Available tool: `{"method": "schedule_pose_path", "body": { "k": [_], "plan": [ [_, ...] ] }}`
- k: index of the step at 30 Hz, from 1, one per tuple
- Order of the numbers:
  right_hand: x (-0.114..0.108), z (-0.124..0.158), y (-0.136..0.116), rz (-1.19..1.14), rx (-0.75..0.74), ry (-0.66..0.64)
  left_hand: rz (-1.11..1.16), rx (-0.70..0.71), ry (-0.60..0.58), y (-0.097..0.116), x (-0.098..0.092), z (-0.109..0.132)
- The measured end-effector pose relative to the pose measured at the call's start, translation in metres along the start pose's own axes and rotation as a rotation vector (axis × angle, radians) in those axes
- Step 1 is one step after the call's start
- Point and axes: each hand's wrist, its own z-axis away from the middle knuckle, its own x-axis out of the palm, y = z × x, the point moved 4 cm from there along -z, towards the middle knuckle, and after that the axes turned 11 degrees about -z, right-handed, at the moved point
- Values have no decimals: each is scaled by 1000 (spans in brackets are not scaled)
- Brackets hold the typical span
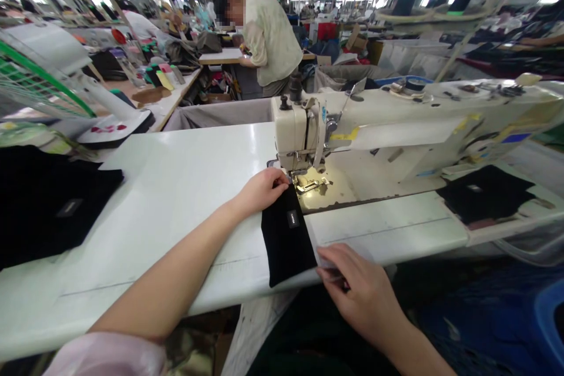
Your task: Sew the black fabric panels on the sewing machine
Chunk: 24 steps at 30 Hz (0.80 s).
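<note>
A black fabric piece (288, 247) with a small label lies on the pale table (189, 176), its far end by the needle area of the sewing machine (293, 129). My left hand (263, 189) pinches the far left edge of this piece, close to the presser foot. At the near right corner, by the table's front edge, my right hand (350, 276) has thumb and fingers closed together on the fabric's edge. A lit metal plate (315, 188) shows right of the needle.
More black fabric with a label (48, 205) lies at the left, and another black piece (487, 191) at the right. A white fan-like device (57, 53) stands back left. A person (268, 29) works at a table behind. A blue container (546, 305) is lower right.
</note>
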Motion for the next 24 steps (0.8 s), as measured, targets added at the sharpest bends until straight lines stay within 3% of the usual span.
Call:
{"method": "schedule_pose_path", "body": {
  "k": [3, 7, 13, 20, 24],
  "plan": [
    [-4, -3, 6, -101, 196, 59, 95, 7, -2, -5, -1, 1],
    [-5, -15, 13, -197, 401, 147, 389, -31, -67, -14, -5, 5],
    [14, -37, 13, -460, 568, 43, 687, -158, -46, -23, -11, 8],
    [11, -16, 9, -469, 554, 279, 631, -233, -7, -20, -11, 8],
    [10, -5, 3, -344, 290, 254, 454, -226, -2, -15, -8, 7]
  ]
}}
